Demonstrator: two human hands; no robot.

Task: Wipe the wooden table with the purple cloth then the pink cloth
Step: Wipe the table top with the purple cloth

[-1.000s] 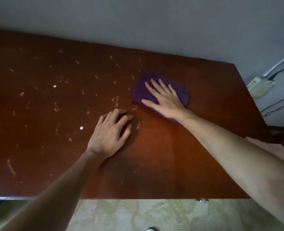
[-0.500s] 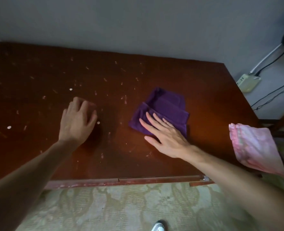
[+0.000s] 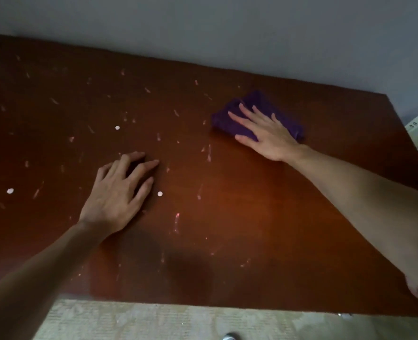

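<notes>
Toward the far right of the wooden table (image 3: 240, 204), the right hand (image 3: 267, 133) lies flat on the purple cloth (image 3: 230, 120), fingers straight and spread, pressing the bunched fabric against the wood without curling round it. Nearer the middle, the left hand (image 3: 116, 190) rests palm down on bare wood, well apart from the cloth, its fingers loosely bent with the tips touching the surface and holding nothing. Pale scuffs and a few small white dots (image 3: 160, 193) speckle the reddish-brown top. Beyond the table's right edge sits a pale power strip (image 3: 417, 125), and patterned flooring (image 3: 166, 325) shows below the near edge.
</notes>
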